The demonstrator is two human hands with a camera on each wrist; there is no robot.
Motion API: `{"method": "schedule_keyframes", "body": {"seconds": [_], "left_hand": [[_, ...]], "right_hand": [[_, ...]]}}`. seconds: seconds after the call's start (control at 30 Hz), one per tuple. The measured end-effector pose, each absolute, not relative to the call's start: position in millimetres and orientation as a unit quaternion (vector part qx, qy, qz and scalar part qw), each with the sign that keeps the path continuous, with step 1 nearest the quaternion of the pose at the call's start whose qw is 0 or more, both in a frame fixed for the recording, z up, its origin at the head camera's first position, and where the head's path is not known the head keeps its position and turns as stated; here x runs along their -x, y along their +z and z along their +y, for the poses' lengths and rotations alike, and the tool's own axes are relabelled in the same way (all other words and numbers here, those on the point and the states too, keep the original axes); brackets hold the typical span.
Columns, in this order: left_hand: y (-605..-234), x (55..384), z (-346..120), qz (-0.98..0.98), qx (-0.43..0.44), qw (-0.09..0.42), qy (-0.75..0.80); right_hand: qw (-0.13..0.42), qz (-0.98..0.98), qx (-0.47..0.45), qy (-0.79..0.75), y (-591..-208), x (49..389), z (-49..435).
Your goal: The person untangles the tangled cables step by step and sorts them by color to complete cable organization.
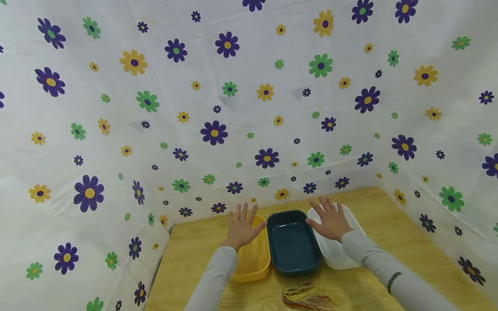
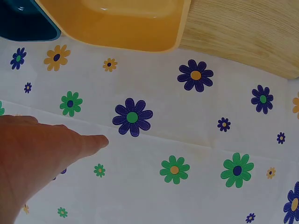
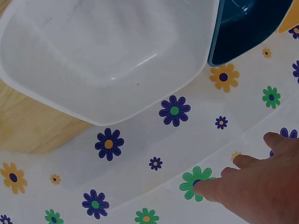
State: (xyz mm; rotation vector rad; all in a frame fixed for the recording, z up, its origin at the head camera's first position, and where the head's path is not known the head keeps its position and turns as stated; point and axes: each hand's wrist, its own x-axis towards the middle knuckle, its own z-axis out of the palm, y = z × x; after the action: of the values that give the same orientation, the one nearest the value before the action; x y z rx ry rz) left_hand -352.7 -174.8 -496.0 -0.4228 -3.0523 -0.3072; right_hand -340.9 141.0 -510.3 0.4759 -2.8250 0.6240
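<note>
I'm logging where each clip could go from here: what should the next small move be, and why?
Perhaps move the right hand toward the bundle of strands and pinch a few. It and the left hand are spread and hold nothing, while the strands lie loose on the table, outside the dark blue container, on the person's side of it.

Behind the bare left fingers [image 1: 243, 212], a long, pale grey left sleeve [image 1: 215, 276] covers the arm as far as the wrist. Behind the bare right fingers [image 1: 324, 204] comes a matching right sleeve [image 1: 379, 258], smooth and softly creased. Farther back from those fingers, a short, narrow dark strip [image 1: 394, 282] crosses its cloth, its fine pattern too small to read.
</note>
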Motion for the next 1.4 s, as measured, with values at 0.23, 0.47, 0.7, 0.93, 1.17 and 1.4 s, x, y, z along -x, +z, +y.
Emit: {"method": "schedule_keyframes", "body": {"seconds": [0.23, 0.47, 0.7, 0.93, 1.17, 1.4], "left_hand": [[-495, 343, -174, -0.984, 0.155, -0.032, -0.087], [-522, 322, -175, -0.972, 0.201, -0.066, -0.101], [-542, 308, -177, -0.958, 0.256, -0.01, -0.126], [-555, 298, -171, -0.922, 0.33, 0.169, -0.111], [-582, 264, -165, -0.871, 0.426, 0.232, -0.075], [-611, 244, -160, -0.885, 0.445, 0.108, -0.081]], "right_hand": [[0.094, -0.952, -0.178, 0.229, -516, 329, 134], [0.08, -0.913, -0.289, 0.276, -521, 310, 132], [0.05, -0.877, -0.391, 0.276, -540, 284, 102], [-0.07, -0.819, -0.517, 0.239, -574, 261, 91], [-0.063, -0.842, -0.492, 0.213, -603, 256, 94], [-0.05, -0.881, -0.439, 0.17, -607, 247, 86]]}}
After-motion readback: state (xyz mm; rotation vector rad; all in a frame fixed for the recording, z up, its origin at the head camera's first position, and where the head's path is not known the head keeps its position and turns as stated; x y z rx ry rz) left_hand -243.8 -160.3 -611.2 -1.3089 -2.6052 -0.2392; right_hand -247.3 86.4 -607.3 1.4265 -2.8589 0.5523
